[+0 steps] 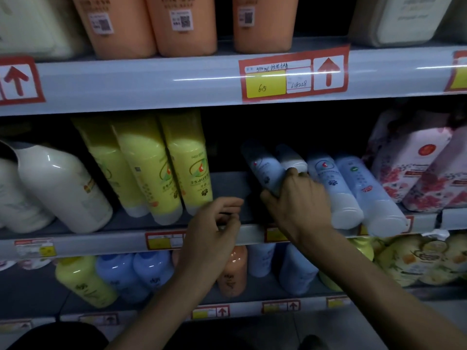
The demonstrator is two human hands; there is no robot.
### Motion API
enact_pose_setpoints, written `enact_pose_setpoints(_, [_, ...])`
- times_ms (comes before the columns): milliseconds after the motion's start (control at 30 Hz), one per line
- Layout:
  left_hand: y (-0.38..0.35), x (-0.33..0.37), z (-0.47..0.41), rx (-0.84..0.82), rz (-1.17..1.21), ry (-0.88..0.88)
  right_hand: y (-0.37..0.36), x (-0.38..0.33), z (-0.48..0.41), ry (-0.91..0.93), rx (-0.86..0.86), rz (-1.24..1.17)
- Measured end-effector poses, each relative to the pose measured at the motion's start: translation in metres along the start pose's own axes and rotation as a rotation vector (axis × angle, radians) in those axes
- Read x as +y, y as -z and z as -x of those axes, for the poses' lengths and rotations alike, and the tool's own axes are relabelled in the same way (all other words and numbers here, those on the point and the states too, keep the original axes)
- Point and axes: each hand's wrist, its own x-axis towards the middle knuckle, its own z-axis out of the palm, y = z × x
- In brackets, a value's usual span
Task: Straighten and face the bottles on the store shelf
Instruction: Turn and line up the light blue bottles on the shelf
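Note:
On the middle shelf [227, 183] stand three yellow bottles [151, 170] to the left and several pale blue bottles [348, 183] to the right. My right hand [300, 198] grips the leftmost pale blue bottle [265, 168], which leans back to the left. My left hand [214, 223] hovers at the shelf's front rail beside the yellow bottles, its fingers loosely curled and holding nothing. A gap lies between the yellow and the blue bottles.
White bottles [58, 188] stand at the far left and floral refill packs [414, 162] at the far right. Orange bottles [182, 24] fill the upper shelf, above a red price tag [293, 74]. Mixed bottles [121, 276] line the lower shelf.

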Motion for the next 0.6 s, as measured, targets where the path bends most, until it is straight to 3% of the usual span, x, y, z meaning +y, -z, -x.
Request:
enact_pose_setpoints(167, [-0.003,0.001,-0.001,-0.002,0.014,0.0,0.004,-0.01,-0.014,0.002,0.073,-0.27])
enact_pose_setpoints(300, [-0.001,0.003,-0.003,0.014,0.045,0.023,-0.003,-0.027,-0.028,0.047,0.005,-0.41])
enact_pose_setpoints(467, [0.005,0.0,-0.001,0.036,0.038,0.042,-0.019,-0.045,-0.03,0.241,-0.012,-0.24])
enact_pose_setpoints(600, [0.009,0.0,0.002,0.04,0.021,0.046,-0.022,-0.05,-0.035,0.252,0.002,-0.2])
